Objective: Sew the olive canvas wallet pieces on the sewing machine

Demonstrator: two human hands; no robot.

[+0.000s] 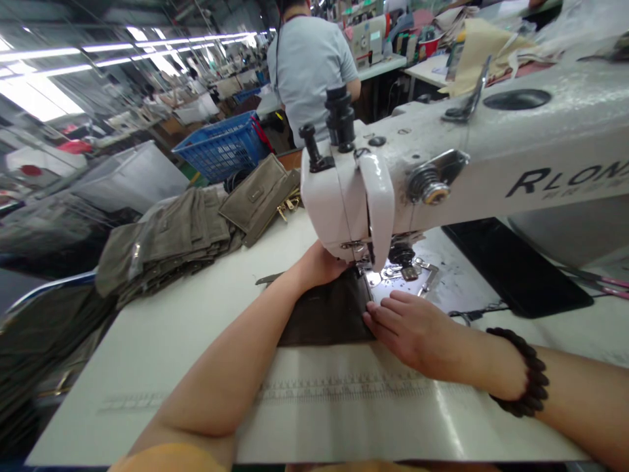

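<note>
A flat dark brown piece of fabric (324,314) lies on the table under the needle area of a white sewing machine (334,210). My left hand (325,263) rests on its far left part, close beside the machine head, which hides the fingers. At the right edge of the fabric is my right hand (410,328), its fingers curled together and gripping that edge. The lit metal plate (398,278) and the presser parts sit just beyond my right fingertips. A dark bead bracelet (521,373) circles my right wrist.
Folded olive fabric pieces (167,236) and an olive pouch (258,196) with gold zipper pulls lie at the left. A black phone (518,265) and pink-handled scissors (607,285) lie right. A printed ruler (344,390) crosses the front. Behind are a blue basket (221,147) and a person (312,72).
</note>
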